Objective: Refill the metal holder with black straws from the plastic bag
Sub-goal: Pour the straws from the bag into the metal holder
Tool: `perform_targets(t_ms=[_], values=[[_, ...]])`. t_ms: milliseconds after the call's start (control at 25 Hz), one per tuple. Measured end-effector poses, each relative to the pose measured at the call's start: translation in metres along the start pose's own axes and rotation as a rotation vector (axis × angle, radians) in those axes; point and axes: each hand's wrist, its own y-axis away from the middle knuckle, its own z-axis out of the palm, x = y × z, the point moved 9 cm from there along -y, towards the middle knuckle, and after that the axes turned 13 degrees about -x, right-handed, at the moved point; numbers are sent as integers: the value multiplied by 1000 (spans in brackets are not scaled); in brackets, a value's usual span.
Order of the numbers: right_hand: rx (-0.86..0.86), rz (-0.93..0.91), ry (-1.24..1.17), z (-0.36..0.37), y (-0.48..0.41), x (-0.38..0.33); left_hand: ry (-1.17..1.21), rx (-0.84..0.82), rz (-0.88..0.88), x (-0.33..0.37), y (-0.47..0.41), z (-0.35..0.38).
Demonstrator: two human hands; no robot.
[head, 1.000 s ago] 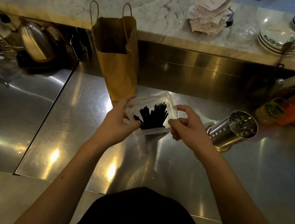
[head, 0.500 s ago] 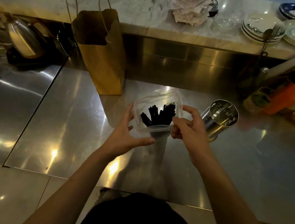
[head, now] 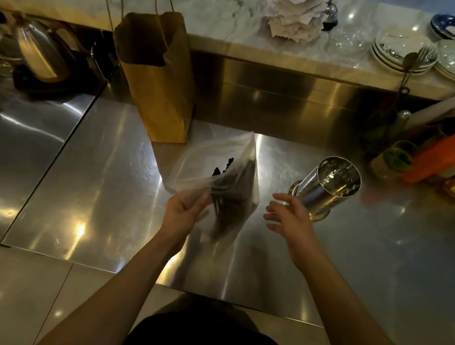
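- A person is standing at a stainless steel counter (head: 102,184), seen from above over both bare forearms.
- A shiny metal holder (head: 332,184), an open-topped cylinder, is standing on the counter. No straws are showing inside it.
- Just left of the holder, a clear plastic bag (head: 240,156) is being held up off the counter, with its loose mouth pointing away from the person.
- A bundle of black straws (head: 228,201) is lying inside the bag, and a few tips are poking out towards the mouth.
- The left hand (head: 183,210) is gripping the bag on the side farther from the holder, fingers curled round the film and the bundle.
- The right hand (head: 287,216) is hovering between bag and holder, fingers spread and holding nothing. Whether it is touching the holder's base cannot be told.
- A brown paper bag (head: 157,80) is standing well to the left of the holder and behind it.
- Handling, as a judgement: the straws look light and stiff but prone to scattering. The film looks thin, soft and slippery, so pinching the straws mid-bundle through the plastic should be steadier than holding loose film.
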Motion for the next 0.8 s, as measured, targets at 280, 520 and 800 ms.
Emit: perform_targets(t_ms=[280,520,800], values=[[-94,168,-248,37,-18,42,92,-155,44,42,-16,-19],[-95,-197,150,50,-14,-27,165,-247,40,71,-35,-30],[81,-456,228,32,0,-98,116,-393,-82,41,-33,3]])
